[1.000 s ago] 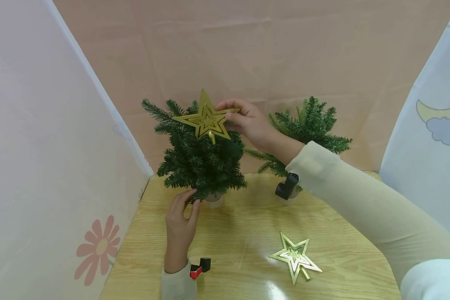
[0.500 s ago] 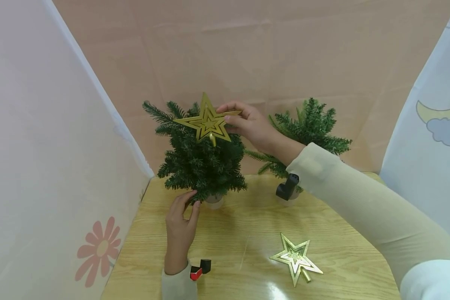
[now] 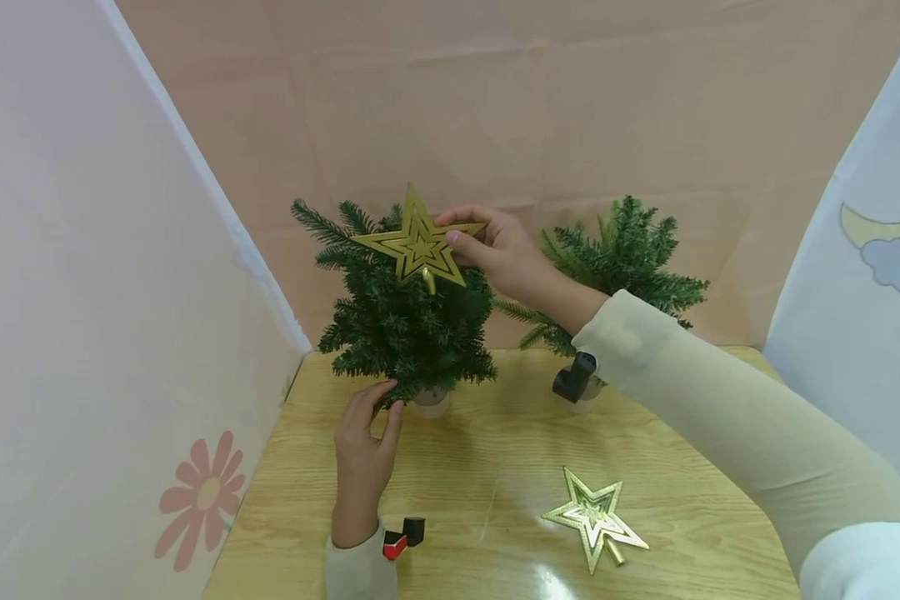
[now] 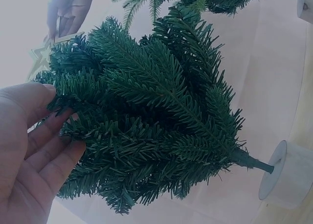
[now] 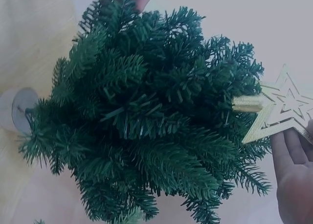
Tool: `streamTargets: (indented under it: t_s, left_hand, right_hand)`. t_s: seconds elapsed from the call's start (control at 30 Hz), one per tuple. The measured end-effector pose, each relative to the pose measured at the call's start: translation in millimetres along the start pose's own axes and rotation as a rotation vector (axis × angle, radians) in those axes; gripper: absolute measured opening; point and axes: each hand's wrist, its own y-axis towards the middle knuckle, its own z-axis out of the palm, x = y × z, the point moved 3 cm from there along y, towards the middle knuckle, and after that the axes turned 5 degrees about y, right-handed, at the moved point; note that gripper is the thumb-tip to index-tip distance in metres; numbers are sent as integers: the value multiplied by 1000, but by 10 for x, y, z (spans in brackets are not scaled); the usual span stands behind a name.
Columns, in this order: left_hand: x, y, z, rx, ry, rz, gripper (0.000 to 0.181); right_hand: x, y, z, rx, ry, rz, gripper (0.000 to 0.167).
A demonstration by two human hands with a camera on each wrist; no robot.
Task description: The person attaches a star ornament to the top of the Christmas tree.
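Observation:
My right hand pinches one point of a gold star tree topper between thumb and fingers. The star is held at the top of a small artificial Christmas tree, its short tube facing down toward the branches in the right wrist view. Whether tube and branches touch is unclear. My left hand is at the tree's lower left, with a branch between thumb and fingers; in the left wrist view the fingers curve around the needles. The tree stands on a pale round base.
A second small tree stands at the right, partly behind my right forearm. Another gold star topper lies on the wooden table near the front. Fabric walls enclose the back and both sides.
The view has shifted slightly, and the star sits marginally lower against the tree than a second ago. Both hands keep their hold otherwise.

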Motion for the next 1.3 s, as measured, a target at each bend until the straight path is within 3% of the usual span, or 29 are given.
streamTargets:
  t_s: [0.3, 0.53, 0.8, 1.3]
  left_hand:
    - [-19, 13, 0, -1, 5, -6, 34]
    - [-23, 12, -2, 2, 0, -14, 38]
    - [-21, 11, -6, 12, 3, -16, 30]
    - [-15, 7, 8, 8, 13, -16, 35]
  right_hand:
    - [-19, 3, -21, 44, -71, -19, 28]
    - [-47, 10, -31, 43, -98, -14, 27]
    - [-78, 1, -44, 34, -127, 1, 27]
    - [-137, 10, -82, 45, -86, 44, 29]
